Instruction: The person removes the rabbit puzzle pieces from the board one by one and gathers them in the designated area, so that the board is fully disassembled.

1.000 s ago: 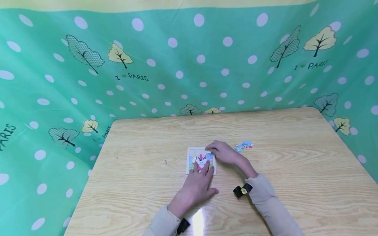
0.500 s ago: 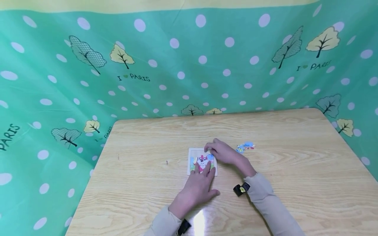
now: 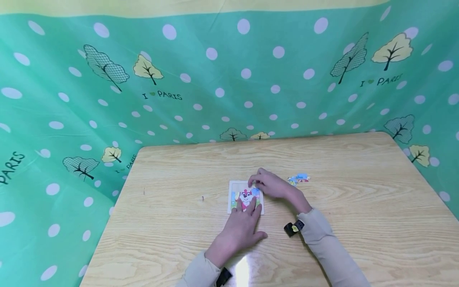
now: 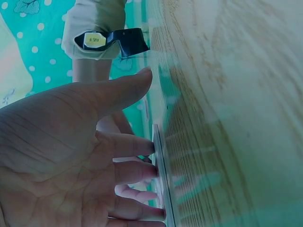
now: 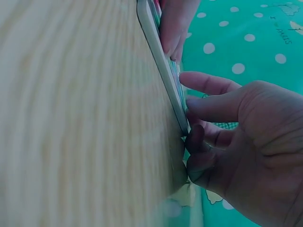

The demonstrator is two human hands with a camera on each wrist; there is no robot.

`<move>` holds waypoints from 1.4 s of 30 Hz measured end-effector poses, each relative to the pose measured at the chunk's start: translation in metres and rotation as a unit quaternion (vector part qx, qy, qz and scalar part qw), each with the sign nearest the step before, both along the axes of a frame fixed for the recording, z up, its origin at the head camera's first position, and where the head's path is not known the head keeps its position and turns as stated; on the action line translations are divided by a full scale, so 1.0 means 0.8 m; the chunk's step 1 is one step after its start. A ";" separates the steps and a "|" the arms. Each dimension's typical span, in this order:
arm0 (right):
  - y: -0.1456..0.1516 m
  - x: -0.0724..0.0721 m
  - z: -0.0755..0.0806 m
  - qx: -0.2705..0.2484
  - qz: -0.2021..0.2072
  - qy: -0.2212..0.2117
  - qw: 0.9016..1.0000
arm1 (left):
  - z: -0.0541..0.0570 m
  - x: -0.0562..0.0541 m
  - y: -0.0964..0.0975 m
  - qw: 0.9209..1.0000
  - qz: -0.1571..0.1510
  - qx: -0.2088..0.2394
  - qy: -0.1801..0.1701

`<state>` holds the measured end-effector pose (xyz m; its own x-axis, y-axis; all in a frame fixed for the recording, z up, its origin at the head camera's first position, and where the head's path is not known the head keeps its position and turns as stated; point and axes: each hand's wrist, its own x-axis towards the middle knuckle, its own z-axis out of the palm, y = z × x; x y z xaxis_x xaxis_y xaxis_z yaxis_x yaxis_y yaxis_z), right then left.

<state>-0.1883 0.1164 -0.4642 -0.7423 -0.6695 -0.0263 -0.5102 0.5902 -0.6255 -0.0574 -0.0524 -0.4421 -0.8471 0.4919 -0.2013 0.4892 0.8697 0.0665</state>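
A small square jigsaw puzzle (image 3: pixel 233 184) with a white border lies on the table, showing a red-and-white cartoon animal. The upper part of its tray is bare. My left hand (image 3: pixel 238 229) rests its outstretched fingertips on the picture's lower part; in the left wrist view those fingertips meet the board's edge (image 4: pixel 163 179). At the top right corner, my right hand (image 3: pixel 271 185) has its fingers bent and pinches a small puzzle piece, mostly hidden beneath them. The right wrist view puts the thumb (image 5: pixel 215 106) and fingertips right at the board (image 5: pixel 163 66).
Several loose blue puzzle pieces (image 3: pixel 303 177) lie on the wooden table (image 3: pixel 172 231), right of my right hand. A green dotted cloth (image 3: pixel 201 79) hangs behind the table and along its sides. Each wrist wears a black strap camera (image 3: pixel 294 228).
The view shifts slightly. My right fingers move a little at the puzzle's top right corner, drawing closer over the piece. My left hand stays pressed on the picture.
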 end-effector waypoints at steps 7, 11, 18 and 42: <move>-0.005 -0.002 -0.001 0.001 -0.006 -0.012 1.000 | 0.001 0.001 -0.001 1.000 -0.001 0.003 0.002; -0.008 0.000 0.001 0.009 -0.010 -0.016 1.000 | 0.003 0.001 0.001 1.000 -0.001 0.003 -0.001; -0.016 0.004 0.003 -0.009 -0.013 -0.014 1.000 | 0.003 0.002 0.003 1.000 -0.001 -0.006 0.002; -0.019 0.009 0.006 -0.065 -0.053 -0.038 0.996 | 0.003 0.003 0.001 1.000 0.003 -0.006 0.005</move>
<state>-0.1810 0.1010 -0.4595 -0.8080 -0.5892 -0.0046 -0.3972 0.5503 -0.7344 -0.0548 -0.0517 -0.4400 -0.8522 0.4837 -0.1997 0.4840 0.8736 0.0507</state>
